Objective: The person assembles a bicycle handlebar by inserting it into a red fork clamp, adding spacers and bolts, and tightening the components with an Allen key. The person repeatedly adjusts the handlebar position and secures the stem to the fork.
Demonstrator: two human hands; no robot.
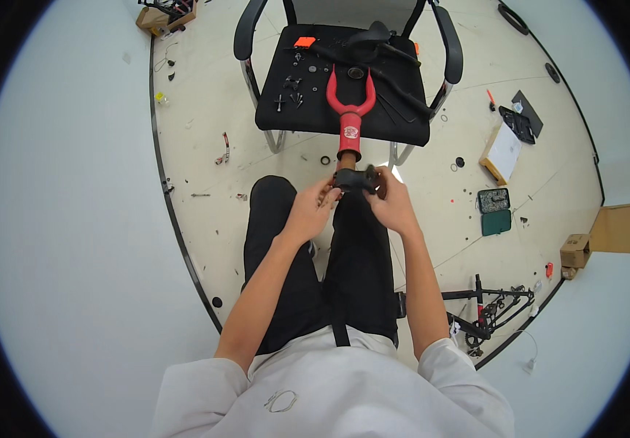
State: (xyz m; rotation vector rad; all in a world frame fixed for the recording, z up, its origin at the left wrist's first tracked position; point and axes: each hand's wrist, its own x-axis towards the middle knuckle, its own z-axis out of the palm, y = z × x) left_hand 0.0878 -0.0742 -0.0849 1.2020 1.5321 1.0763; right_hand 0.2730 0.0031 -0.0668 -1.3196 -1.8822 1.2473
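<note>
Two hands at work in my remote view: my left hand (311,209) and right hand (393,202) are clamped on the black cylindrical stem (355,179) at the near end of a red bicycle fork (350,125). On the pale floor (205,146), an open dark-green hinged case (496,223) holds small grey pieces; a brown cardboard box (147,20) holds dark parts. Small metal parts (293,82) crowd the black chair seat (278,120) beside the prongs.
</note>
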